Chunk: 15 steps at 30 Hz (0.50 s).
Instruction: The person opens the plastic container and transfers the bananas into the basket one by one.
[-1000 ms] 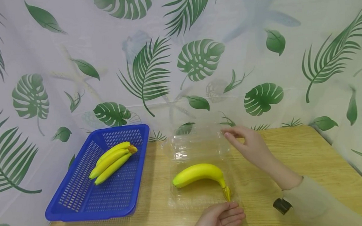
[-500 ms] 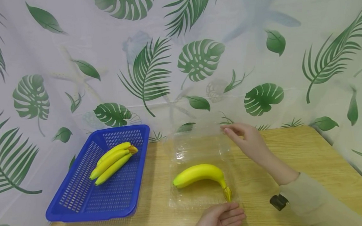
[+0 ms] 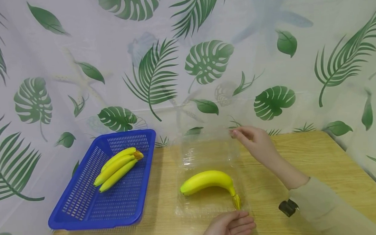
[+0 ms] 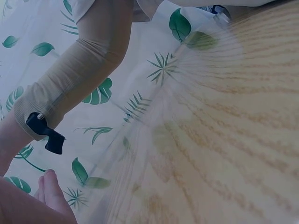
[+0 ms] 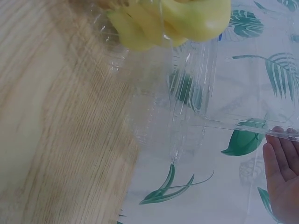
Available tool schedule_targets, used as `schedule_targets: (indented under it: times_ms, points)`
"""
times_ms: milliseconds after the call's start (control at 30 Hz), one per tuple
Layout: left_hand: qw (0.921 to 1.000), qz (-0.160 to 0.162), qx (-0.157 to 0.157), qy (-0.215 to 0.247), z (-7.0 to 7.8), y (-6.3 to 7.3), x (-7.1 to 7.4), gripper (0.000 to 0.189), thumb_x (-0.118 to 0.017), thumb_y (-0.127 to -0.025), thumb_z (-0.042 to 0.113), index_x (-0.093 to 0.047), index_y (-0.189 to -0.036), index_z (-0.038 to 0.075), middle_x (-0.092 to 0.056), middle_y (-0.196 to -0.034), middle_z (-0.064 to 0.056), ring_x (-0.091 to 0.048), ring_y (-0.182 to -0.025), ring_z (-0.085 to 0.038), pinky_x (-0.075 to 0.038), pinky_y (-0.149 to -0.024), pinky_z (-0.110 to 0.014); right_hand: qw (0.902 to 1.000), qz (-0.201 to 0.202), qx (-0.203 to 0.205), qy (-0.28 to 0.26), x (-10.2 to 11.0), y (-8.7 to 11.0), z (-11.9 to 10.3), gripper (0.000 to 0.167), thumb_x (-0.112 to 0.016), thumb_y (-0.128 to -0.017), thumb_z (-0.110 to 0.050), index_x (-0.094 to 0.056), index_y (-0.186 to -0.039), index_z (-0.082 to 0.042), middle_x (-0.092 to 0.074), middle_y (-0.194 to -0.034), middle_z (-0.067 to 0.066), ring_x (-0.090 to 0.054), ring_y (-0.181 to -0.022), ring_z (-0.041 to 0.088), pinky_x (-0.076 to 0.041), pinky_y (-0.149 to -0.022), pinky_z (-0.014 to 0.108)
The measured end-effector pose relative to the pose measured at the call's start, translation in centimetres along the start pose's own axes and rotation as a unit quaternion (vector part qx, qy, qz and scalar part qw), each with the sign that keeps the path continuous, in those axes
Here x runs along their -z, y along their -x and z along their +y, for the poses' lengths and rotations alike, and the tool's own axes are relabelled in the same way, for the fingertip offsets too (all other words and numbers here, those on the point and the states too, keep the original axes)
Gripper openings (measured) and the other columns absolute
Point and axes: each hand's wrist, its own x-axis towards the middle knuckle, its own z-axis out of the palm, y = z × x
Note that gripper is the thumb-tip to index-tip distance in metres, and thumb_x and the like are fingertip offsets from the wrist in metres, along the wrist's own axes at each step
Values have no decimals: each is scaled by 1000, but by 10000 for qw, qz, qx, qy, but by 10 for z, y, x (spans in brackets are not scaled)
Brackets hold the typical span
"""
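Note:
A clear hinged plastic box (image 3: 194, 211) lies in the head view with its base on the table and its lid (image 3: 204, 149) raised at the back. One large yellow banana (image 3: 209, 182) rests in the base, its stem towards the front right corner. My right hand (image 3: 257, 146) touches the lid's upper right edge, fingertips right at the plastic. In the right wrist view, its fingers (image 5: 282, 158) look straight and overlap the lid's edge. Palm up, my left hand (image 3: 227, 227) lies relaxed close by the base's front right corner. The left wrist view shows part of that hand (image 4: 53, 200).
A blue plastic basket (image 3: 142, 198) stands left of the box, holding a bunch of yellow bananas (image 3: 116, 168). A curtain (image 3: 229, 60) with green leaves hangs behind the wooden table (image 3: 301, 162). A black wrist device (image 3: 288, 207) hangs beneath my right sleeve.
My right wrist and sleeve have shifted slightly left, and the right hand has risen a little at the lid's edge. The left hand, banana and basket stay where they were.

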Motion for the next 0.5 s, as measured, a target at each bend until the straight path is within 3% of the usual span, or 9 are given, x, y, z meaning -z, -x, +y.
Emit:
schedule_targets:
  times_ms: [500]
  points:
    - [10000,28,9,33,0,1,1,49,-48,-113,22,-54,-143,-15,-63,-143,-32,-61,-138,-42,-52,-119,-46,9998,-29,-80,-174,-2,-5,4,32,-57,-111,-25,-76,-121,-1,-80,-115,18,-74,-108,36,-52,-89,10]
